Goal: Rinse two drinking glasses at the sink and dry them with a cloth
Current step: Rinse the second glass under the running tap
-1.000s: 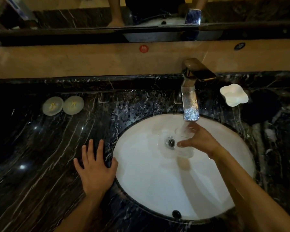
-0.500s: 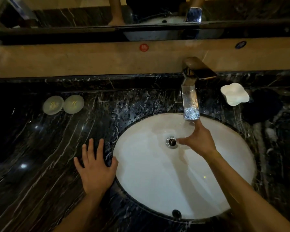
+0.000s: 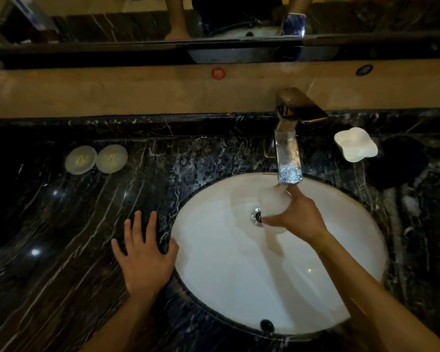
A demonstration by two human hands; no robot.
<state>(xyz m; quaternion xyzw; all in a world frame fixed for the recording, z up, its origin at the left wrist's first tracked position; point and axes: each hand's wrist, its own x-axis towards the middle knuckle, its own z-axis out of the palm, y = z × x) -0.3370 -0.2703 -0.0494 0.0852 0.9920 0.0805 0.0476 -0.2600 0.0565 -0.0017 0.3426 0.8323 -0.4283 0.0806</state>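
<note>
The right hand (image 3: 299, 215) grasps a clear glass (image 3: 273, 203) between thumb and fingers, held over the drain (image 3: 257, 217) just under the tap (image 3: 288, 158) mouth, tilted and blurred, so the rim angle is hard to read. The left hand (image 3: 145, 255) lies flat with fingers spread on the dark marble counter (image 3: 61, 224), thumb at the sink (image 3: 214, 288) rim. For a good rinse, I'd judge the glass should stay low in the basin, mouth turned to the stream, then be tipped out over the drain. The tap spout sits very close above the fingers, a likely knock point. The basin has open room near and left. A white soap dish (image 3: 356, 144) stands right of the tap; two round coasters (image 3: 97, 158) lie far left. No cloth or second glass is clearly seen.
</note>
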